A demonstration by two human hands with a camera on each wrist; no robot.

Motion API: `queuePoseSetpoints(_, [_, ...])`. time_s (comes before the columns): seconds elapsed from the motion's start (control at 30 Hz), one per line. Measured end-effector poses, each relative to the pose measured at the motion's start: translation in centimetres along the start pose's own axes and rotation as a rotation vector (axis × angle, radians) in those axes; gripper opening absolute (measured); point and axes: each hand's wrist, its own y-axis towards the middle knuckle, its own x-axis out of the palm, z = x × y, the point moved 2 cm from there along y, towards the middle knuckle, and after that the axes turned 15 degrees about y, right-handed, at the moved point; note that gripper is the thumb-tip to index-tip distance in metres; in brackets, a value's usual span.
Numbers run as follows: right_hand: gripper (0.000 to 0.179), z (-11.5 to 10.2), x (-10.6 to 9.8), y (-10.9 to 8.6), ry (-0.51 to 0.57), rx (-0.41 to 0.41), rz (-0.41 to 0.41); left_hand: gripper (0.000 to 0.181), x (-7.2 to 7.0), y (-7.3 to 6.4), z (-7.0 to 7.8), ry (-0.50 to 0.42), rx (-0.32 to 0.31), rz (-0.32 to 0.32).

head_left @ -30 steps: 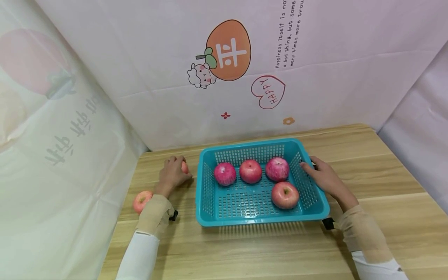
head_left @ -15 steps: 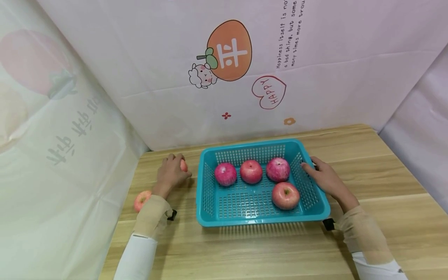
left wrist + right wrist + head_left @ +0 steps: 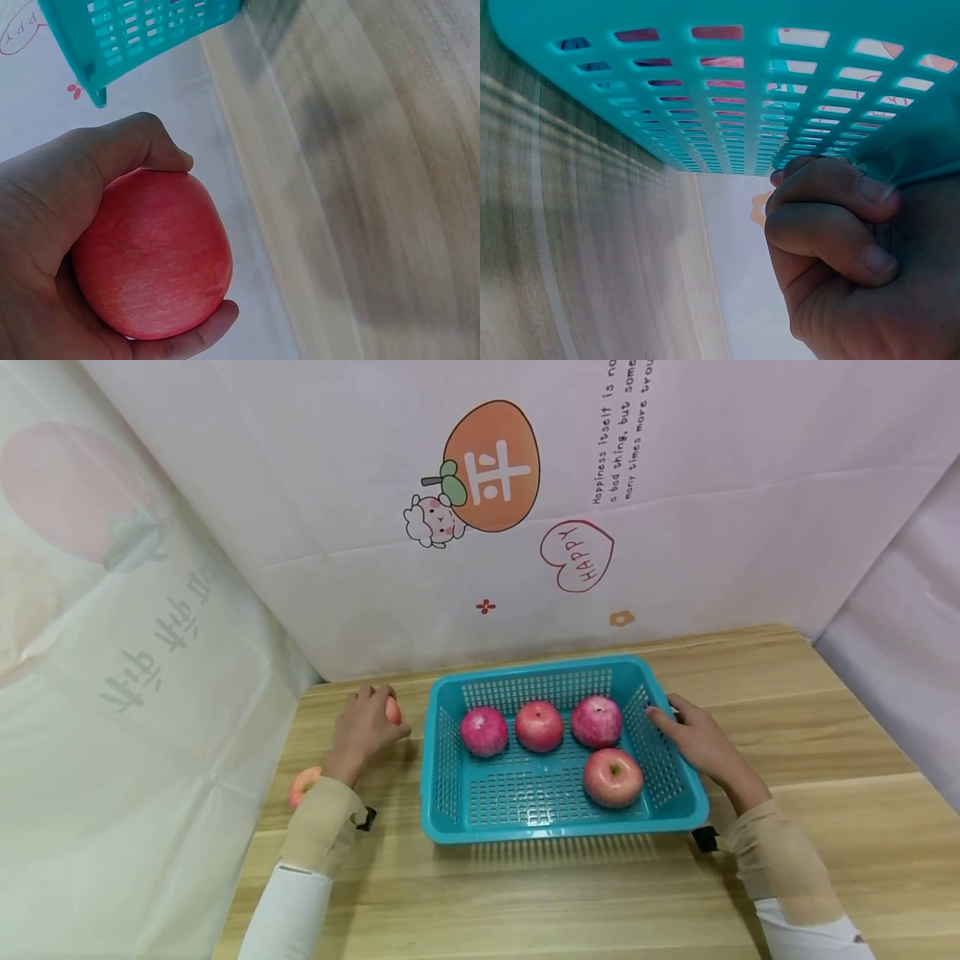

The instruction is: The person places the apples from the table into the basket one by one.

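A red apple [image 3: 154,255] sits in my left hand [image 3: 363,731], with the thumb on one side and the fingers curled round the other. That hand is just left of the turquoise plastic basket [image 3: 525,837]. My right hand [image 3: 701,739] grips the basket's right rim, thumb over the inside and fingers curled outside, as the right wrist view shows. Inside the basket lie a dark pink apple [image 3: 483,732], a red apple [image 3: 538,727], another dark pink apple [image 3: 597,722] and a larger light red apple [image 3: 612,778].
One more apple [image 3: 302,786] lies on the wooden table [image 3: 525,902] at the left, partly hidden by my left forearm. A white printed cloth [image 3: 337,602] hangs behind the table's back edge, and more cloth hangs at both sides.
My left hand has shifted very slightly left with the apple in its grip, and its forearm now covers more of the apple on the table. The right hand and basket hold nearly still.
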Motion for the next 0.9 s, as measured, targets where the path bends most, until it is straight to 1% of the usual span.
queuePoseSetpoints(0.23, [0.068,-0.1,0.0,-0.1,0.002,0.002,0.003,0.053,-0.9,-0.4,0.3,-0.003,0.004,0.010])
queuePoseSetpoints(0.47, [0.069,-0.1,0.0,-0.1,-0.009,0.004,0.000,0.051,-1.7,-0.7,0.9,0.013,0.015,0.030])
queuePoseSetpoints(0.7, [0.069,0.1,0.0,0.0,-0.012,0.005,0.003,0.053,-2.3,-0.8,1.4,0.019,0.026,0.038])
queuePoseSetpoints(0.9, [0.069,0.0,0.0,0.0,-0.013,0.002,0.006,0.051,-2.9,-0.9,1.6,0.009,0.030,0.048])
